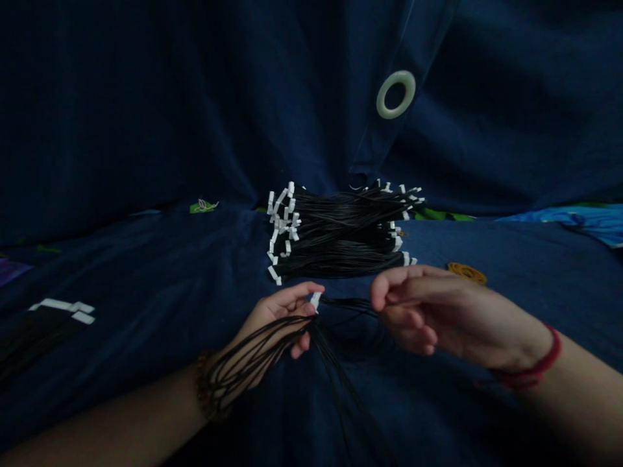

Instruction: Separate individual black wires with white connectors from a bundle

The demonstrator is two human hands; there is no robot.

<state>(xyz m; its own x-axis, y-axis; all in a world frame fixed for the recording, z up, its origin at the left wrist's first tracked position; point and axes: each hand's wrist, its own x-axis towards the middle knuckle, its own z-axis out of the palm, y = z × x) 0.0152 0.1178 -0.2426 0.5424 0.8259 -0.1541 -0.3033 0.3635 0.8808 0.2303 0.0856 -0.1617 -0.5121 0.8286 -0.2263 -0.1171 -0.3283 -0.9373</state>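
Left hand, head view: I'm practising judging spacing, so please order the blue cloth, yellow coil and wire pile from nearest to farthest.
From the left hand:
1. Wire pile, just beyond it.
2. Yellow coil, farther right, past the pile.
3. Blue cloth, at the far right edge.

"How's the left hand (287, 318)?"
"Gripping, fingers bent; its forearm (146, 408) slants in from lower left."
"And the right hand (423, 308)?"
"Level with it, fingers curled inward."
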